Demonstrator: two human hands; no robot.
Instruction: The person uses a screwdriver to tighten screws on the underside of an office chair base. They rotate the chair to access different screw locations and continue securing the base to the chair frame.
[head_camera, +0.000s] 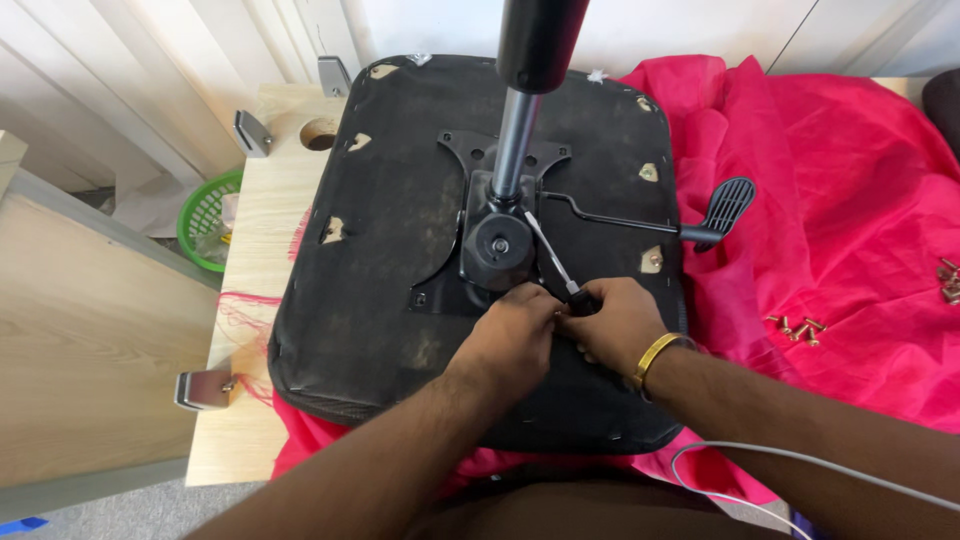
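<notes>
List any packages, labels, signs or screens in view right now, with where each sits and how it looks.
None in view: no package, label, sign or screen. The left hand and right hand work on the upturned black chair seat, with a green basket at the left.

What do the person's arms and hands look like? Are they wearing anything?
Both arms are bare, with no sleeves and no gloves on the hands. The left hand wears nothing. The right hand has a shiny gold bangle round its wrist. A thin grey cable runs over the right forearm.
</notes>
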